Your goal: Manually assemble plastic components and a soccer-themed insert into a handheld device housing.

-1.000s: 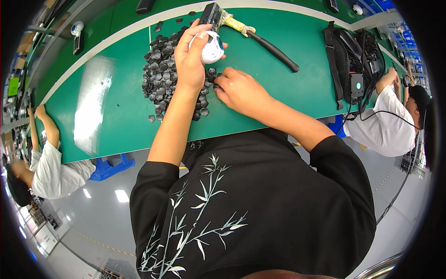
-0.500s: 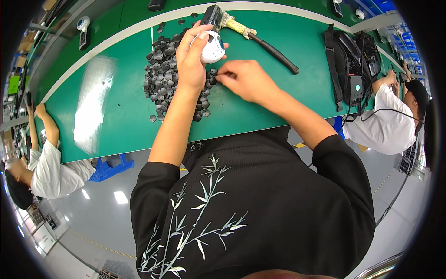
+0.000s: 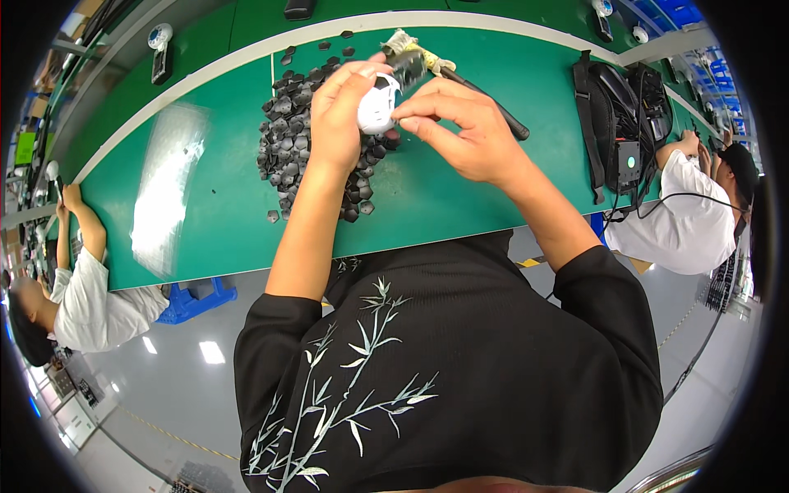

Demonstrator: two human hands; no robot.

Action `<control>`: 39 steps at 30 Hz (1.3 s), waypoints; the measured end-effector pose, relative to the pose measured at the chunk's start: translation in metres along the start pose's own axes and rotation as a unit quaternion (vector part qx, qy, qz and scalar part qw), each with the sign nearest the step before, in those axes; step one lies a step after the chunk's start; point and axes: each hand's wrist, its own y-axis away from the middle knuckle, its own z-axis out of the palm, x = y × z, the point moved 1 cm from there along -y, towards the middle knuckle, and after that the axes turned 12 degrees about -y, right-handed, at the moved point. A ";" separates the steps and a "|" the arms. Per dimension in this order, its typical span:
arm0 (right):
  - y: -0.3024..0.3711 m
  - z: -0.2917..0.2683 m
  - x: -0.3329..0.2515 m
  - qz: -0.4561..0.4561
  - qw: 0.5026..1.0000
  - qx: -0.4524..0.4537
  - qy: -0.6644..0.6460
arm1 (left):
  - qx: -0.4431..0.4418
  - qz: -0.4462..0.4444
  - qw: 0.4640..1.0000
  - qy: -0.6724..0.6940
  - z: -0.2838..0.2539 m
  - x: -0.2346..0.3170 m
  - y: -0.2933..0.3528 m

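My left hand (image 3: 335, 123) is wrapped round a white ball-headed device (image 3: 376, 113) with a dark blocky body (image 3: 409, 71), held up over the table. Beside it is my right hand (image 3: 468, 131), thumb and forefinger pinched together against the right side of the white head. Whatever sits between those fingertips is too small to make out. Below and left of the device lies a heap of small black five-sided pieces (image 3: 288, 135), partly covered by my left hand and forearm. Behind my right hand rests a hammer (image 3: 511, 125) with a dark handle and yellowish wrapping.
The green table (image 3: 460, 209) has a clear plastic sheet (image 3: 168, 189) at left. A black strapped pack with cables (image 3: 625, 123) lies at right. Similar white-headed devices (image 3: 160, 49) stand beyond the pale ledge. One person (image 3: 107, 296) works at left, another (image 3: 686, 214) at right.
My right hand has risen from the edge of the black heap to the white head. My left hand has turned the device, its dark body now tilting to the right.
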 end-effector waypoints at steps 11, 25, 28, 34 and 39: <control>-0.007 0.001 -0.008 0.102 0.953 0.069 -0.277 | -0.044 -0.083 0.995 0.016 0.013 0.030 0.013; -0.010 -0.022 -0.027 0.248 0.910 0.033 -0.330 | -0.062 -0.236 0.965 0.100 0.036 0.083 0.044; -0.002 -0.029 -0.027 0.274 0.884 0.058 -0.375 | -0.077 -0.261 0.956 0.111 0.046 0.088 0.044; 0.014 -0.041 -0.024 0.251 0.871 0.111 -0.408 | -0.090 -0.146 0.958 -0.228 0.053 0.074 0.032; 0.017 -0.054 -0.017 0.249 0.840 0.111 -0.469 | -0.018 0.061 0.925 -0.374 0.070 0.060 0.022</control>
